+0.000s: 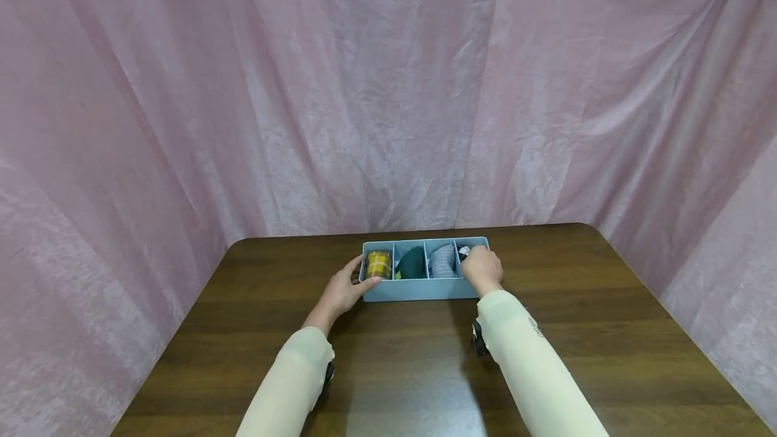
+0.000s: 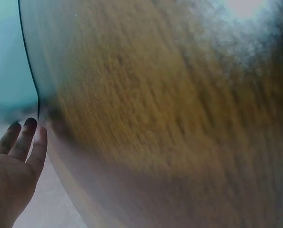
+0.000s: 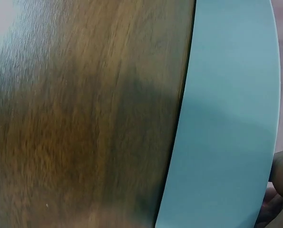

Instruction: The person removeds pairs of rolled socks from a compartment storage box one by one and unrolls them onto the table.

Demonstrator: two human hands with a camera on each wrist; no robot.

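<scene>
A light blue box (image 1: 419,290) with a row of compartments lies lengthwise on the table. Its left compartment holds a yellow plaid rolled cloth (image 1: 379,264); beside that come a dark green cloth (image 1: 411,264) and a grey striped folded cloth (image 1: 443,261). My left hand (image 1: 342,292) rests at the box's left end, thumb by the front rim, fingers extended along the side. Over the rightmost compartment my right hand (image 1: 482,268) reaches in with bent fingers, at a black-and-white item (image 1: 464,252) mostly covered by it. Its fingertips are hidden, so a hold cannot be made out.
The brown wooden table (image 1: 400,369) extends to both sides and in front of the box. Pink curtains (image 1: 376,86) hang behind its far edge, close behind the box. Dark wrist devices (image 1: 479,338) sit under the pale sleeves.
</scene>
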